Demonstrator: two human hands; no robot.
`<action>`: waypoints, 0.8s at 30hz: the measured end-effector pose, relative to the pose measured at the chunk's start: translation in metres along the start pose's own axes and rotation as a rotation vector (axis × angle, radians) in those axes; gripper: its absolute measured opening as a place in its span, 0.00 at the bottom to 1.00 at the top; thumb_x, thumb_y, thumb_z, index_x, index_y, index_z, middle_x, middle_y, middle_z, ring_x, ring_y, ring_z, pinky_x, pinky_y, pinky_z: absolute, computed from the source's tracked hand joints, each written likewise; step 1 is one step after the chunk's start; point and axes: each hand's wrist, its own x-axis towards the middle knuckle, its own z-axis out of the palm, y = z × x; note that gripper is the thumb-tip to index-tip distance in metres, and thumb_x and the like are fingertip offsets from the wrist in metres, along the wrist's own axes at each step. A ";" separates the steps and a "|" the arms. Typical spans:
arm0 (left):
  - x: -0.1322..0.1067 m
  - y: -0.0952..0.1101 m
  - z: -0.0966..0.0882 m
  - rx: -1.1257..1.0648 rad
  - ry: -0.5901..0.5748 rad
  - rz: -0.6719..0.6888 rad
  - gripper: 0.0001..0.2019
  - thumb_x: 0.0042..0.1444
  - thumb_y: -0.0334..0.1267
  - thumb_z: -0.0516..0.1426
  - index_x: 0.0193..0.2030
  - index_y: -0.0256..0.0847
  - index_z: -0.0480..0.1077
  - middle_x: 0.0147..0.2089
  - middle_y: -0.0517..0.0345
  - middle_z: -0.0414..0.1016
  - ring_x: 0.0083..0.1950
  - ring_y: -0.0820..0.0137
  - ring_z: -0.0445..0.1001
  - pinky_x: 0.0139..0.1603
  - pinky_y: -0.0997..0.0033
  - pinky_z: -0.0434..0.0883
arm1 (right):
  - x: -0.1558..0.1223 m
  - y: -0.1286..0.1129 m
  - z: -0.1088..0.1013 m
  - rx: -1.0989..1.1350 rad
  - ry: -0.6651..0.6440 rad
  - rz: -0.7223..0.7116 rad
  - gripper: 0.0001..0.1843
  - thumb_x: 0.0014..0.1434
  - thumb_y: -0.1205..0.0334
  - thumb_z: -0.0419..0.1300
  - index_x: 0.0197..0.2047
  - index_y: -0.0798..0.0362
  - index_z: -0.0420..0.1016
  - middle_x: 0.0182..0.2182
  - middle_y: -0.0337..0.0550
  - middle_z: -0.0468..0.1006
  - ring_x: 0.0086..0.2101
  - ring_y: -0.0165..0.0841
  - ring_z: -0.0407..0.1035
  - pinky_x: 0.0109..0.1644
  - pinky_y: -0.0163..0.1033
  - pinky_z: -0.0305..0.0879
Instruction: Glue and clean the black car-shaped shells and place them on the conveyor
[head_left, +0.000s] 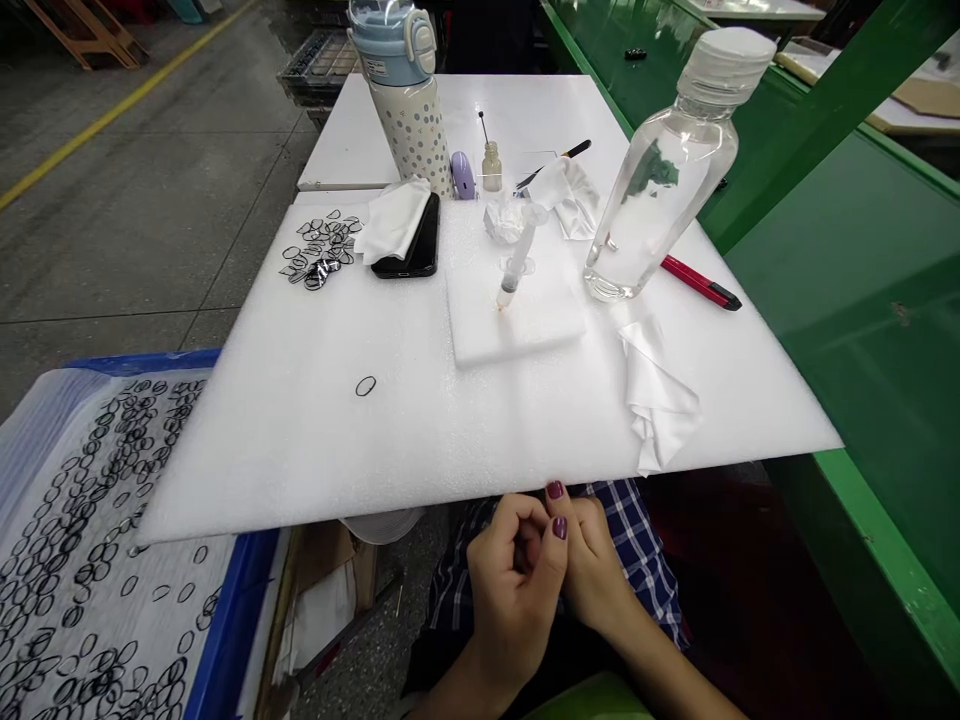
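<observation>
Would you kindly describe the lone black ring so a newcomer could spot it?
On the large white foam sheet, find the smaller raised foam pad. Left of it lies a thin black ring, alone on bare foam, well apart from the heaped black rings farther back.

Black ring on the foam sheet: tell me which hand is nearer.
Left. The left hand is below and right of the black ring, past the front edge of the foam sheet. The right hand touches the left hand, farther right of the ring.
</observation>
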 end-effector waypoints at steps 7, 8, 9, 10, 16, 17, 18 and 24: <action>0.000 0.000 -0.001 0.133 0.025 0.144 0.08 0.61 0.33 0.56 0.46 0.46 0.66 0.24 0.70 0.57 0.22 0.80 0.59 0.25 0.84 0.61 | 0.001 0.015 0.000 0.088 -0.088 0.024 0.35 0.66 0.41 0.48 0.16 0.56 0.64 0.13 0.39 0.64 0.18 0.29 0.62 0.23 0.34 0.52; 0.000 0.001 -0.001 0.142 0.019 0.149 0.10 0.61 0.33 0.55 0.49 0.47 0.66 0.24 0.71 0.57 0.22 0.80 0.59 0.25 0.84 0.61 | 0.001 0.016 0.000 0.088 -0.085 0.019 0.35 0.66 0.41 0.48 0.16 0.56 0.65 0.13 0.39 0.64 0.18 0.29 0.62 0.22 0.33 0.51; 0.001 0.002 -0.001 0.148 0.010 0.149 0.11 0.62 0.33 0.55 0.50 0.48 0.66 0.24 0.71 0.57 0.22 0.80 0.59 0.24 0.84 0.61 | 0.002 0.017 0.000 0.089 -0.085 0.014 0.34 0.66 0.42 0.48 0.16 0.57 0.65 0.13 0.39 0.64 0.18 0.29 0.62 0.22 0.33 0.51; 0.002 0.002 0.000 0.151 0.001 0.148 0.12 0.62 0.33 0.55 0.52 0.48 0.66 0.24 0.71 0.57 0.22 0.80 0.59 0.24 0.84 0.61 | 0.002 0.017 0.000 0.089 -0.085 0.008 0.34 0.66 0.43 0.49 0.16 0.57 0.65 0.13 0.39 0.65 0.18 0.28 0.61 0.22 0.33 0.51; -0.002 0.000 -0.001 0.086 -0.037 0.114 0.12 0.64 0.35 0.54 0.53 0.49 0.65 0.24 0.70 0.57 0.23 0.79 0.59 0.26 0.82 0.61 | -0.003 0.006 -0.006 -0.108 -0.081 -0.188 0.28 0.70 0.56 0.45 0.19 0.56 0.64 0.17 0.39 0.67 0.20 0.28 0.61 0.24 0.35 0.51; -0.004 -0.001 -0.003 0.056 -0.031 0.106 0.12 0.64 0.36 0.53 0.54 0.48 0.65 0.25 0.69 0.58 0.24 0.78 0.60 0.27 0.81 0.63 | -0.007 0.001 -0.008 -0.203 -0.035 -0.313 0.25 0.69 0.59 0.45 0.20 0.55 0.65 0.18 0.39 0.67 0.21 0.28 0.61 0.26 0.35 0.52; -0.006 -0.002 -0.005 0.021 -0.015 0.105 0.12 0.64 0.38 0.53 0.54 0.48 0.65 0.26 0.68 0.59 0.25 0.78 0.61 0.29 0.80 0.64 | -0.011 -0.004 -0.009 -0.299 0.023 -0.461 0.22 0.68 0.62 0.46 0.23 0.56 0.67 0.21 0.40 0.69 0.23 0.29 0.62 0.28 0.36 0.55; -0.010 0.004 -0.015 -0.091 -0.083 0.110 0.15 0.67 0.47 0.48 0.52 0.47 0.69 0.45 0.58 0.73 0.42 0.70 0.71 0.45 0.71 0.69 | -0.030 -0.020 -0.012 -0.901 0.160 -0.915 0.23 0.65 0.70 0.46 0.61 0.65 0.64 0.61 0.57 0.66 0.63 0.44 0.56 0.68 0.51 0.46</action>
